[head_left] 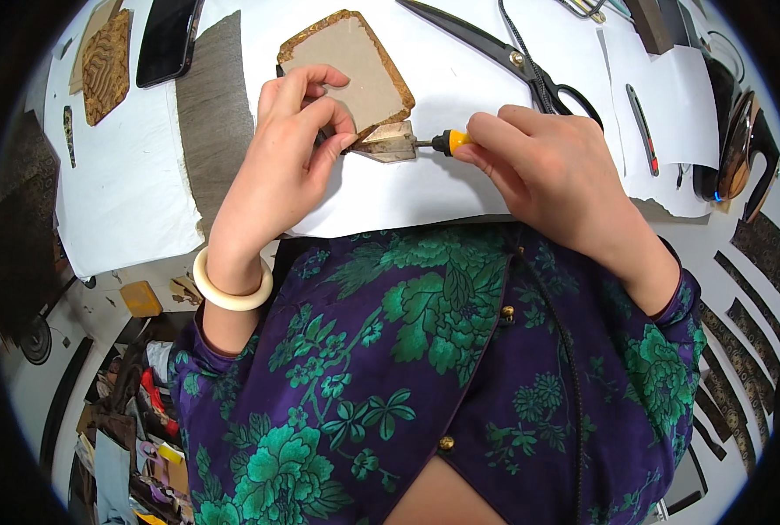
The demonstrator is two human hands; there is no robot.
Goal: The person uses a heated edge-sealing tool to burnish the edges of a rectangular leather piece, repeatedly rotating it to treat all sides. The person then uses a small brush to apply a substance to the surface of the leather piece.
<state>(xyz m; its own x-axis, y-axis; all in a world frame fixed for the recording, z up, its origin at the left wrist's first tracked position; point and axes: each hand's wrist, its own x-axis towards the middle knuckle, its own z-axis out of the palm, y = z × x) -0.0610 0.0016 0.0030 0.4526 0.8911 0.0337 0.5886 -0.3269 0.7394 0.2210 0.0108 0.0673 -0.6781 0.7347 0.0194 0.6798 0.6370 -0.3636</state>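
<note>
A grey-beige board (355, 70) with rounded corners lies on white paper, its rim wrapped in brown-gold patterned fabric (402, 98). My left hand (281, 144) is at the board's near left edge, thumb and index finger pinching the fabric at its near corner. My right hand (548, 162) grips the yellow-and-black handle of a small scraper (392, 143) with a flared metal blade. The blade lies flat by the board's near edge, pointing left, its tip close to my left fingertips. Part of the near left corner is hidden by my left hand.
Large black scissors (517, 59) lie beyond my right hand, a utility knife (642, 131) farther right. To the left are a dark phone (169, 39), a patterned brown piece (107, 68) and a grey-brown strip (215, 122). Patterned strips (740, 350) are at the far right.
</note>
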